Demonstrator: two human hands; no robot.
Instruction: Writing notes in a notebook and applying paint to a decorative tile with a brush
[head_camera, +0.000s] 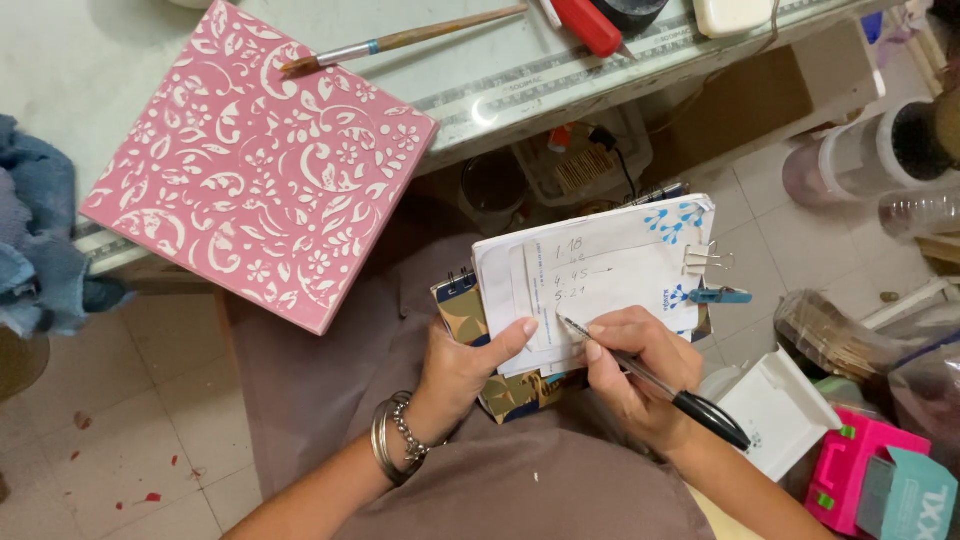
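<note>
Writing on a lap, near to far:

- Right hand (640, 375): grip pinched shut round a black-capped pen (650, 380), tip resting on the loose paper slips (600, 285). Risk: tip skidding or piercing, the backing being soft and uneven.
- Left hand (465, 375): grip closed on the lower left edge of a spiral notebook (470, 315), thumb pressed over the slips, bracelets (395, 440) at the wrist. Risk: stack balanced on the knee and pinned only at one corner; a loosened thumb likely to let the sheets fan out or slide to the tiled floor (150, 400).
- Binder clip (705, 260) and blue clip (720, 296) on the right edge of the slips, holding only that side.
- White tray (785, 410) and pink box (860, 465) just beside the writing elbow; a knock seems possible.
- Pink stencilled tile (260, 170) overhanging the counter (520, 80) edge above the lap; a nudge from a knee could tip it off.
- Paintbrush (400, 42) beyond, bristles at the tile's far corner.
</note>
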